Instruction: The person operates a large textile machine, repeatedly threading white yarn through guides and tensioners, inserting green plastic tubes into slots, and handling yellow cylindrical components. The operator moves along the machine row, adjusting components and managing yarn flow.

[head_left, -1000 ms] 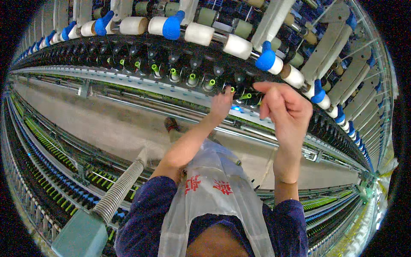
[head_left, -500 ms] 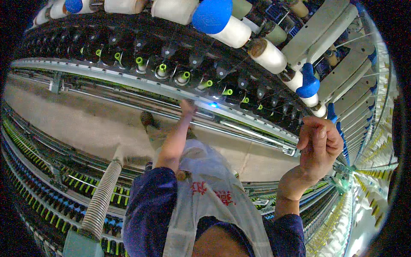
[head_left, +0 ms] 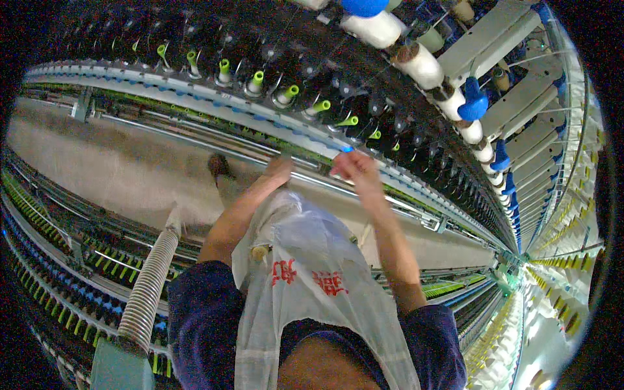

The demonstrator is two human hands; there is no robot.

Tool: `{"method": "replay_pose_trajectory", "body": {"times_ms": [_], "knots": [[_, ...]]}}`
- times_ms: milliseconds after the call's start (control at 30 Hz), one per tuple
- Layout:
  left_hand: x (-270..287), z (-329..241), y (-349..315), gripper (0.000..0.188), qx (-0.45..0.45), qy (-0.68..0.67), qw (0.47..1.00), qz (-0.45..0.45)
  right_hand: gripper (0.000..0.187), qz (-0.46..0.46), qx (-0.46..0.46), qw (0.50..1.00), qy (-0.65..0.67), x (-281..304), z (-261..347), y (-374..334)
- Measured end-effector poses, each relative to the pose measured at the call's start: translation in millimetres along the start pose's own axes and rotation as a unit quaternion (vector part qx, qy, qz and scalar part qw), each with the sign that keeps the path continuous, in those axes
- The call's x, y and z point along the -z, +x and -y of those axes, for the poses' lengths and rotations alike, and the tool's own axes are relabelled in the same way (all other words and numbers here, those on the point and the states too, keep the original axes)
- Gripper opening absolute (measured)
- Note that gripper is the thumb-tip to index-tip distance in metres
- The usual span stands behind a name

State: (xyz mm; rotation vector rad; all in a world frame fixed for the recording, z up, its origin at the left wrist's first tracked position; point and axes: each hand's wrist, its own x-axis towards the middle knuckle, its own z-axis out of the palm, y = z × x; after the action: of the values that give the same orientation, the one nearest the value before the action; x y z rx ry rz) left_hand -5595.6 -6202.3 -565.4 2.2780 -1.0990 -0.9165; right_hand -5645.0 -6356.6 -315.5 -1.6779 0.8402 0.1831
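My left hand point(head_left: 279, 170) is low in front of the spinning machine, beside its lower metal rods; motion blur hides its fingers. To its right, my right hand point(head_left: 356, 167) reaches to the machine's pale spindle rail point(head_left: 214, 103), just below a small blue light point(head_left: 348, 149). Its fingers are smeared too, and I cannot make out anything in them. Behind the rail stands a row of spindles with bright green tube tops point(head_left: 286, 95).
White yarn bobbins point(head_left: 422, 68) and blue covers point(head_left: 473, 101) hang above at the right. Behind me a ribbed hose point(head_left: 153, 283) rises by another machine row. A translucent apron with red print point(head_left: 312, 260) covers my front. The pale aisle floor point(head_left: 123, 153) runs between the machines.
My right hand has come down and left from its raised place at the right to the spindle rail. My left hand stays low near the rods. The view has shifted a little.
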Motion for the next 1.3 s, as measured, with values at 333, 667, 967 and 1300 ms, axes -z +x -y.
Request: {"method": "replay_pose_trajectory", "body": {"times_ms": [333, 667, 967, 1300], "knots": [[214.1, -215.3, 39.5, 0.026, -0.272, -0.269, 0.848, -0.366, 0.024, -0.335, 0.314, 0.536, -0.709, 128.0, 227.2, -23.7], [195.8, -185.1, 27.2, 0.022, -0.261, -0.311, 0.850, -0.336, 0.023, -0.343, 0.379, 0.590, -0.624, 117.8, 203.1, 0.3], [236.3, -64.3, -156.7, 0.037, -0.074, -0.599, 0.793, -0.085, 0.086, -0.019, 0.370, 0.929, -0.009, -125.1, 128.1, -88.8], [277.1, 105.1, -308.2, 0.014, 0.058, -0.212, 0.771, -0.597, 0.068, 0.369, 0.278, 0.883, 0.085, -341.9, 178.0, -88.5]]}}
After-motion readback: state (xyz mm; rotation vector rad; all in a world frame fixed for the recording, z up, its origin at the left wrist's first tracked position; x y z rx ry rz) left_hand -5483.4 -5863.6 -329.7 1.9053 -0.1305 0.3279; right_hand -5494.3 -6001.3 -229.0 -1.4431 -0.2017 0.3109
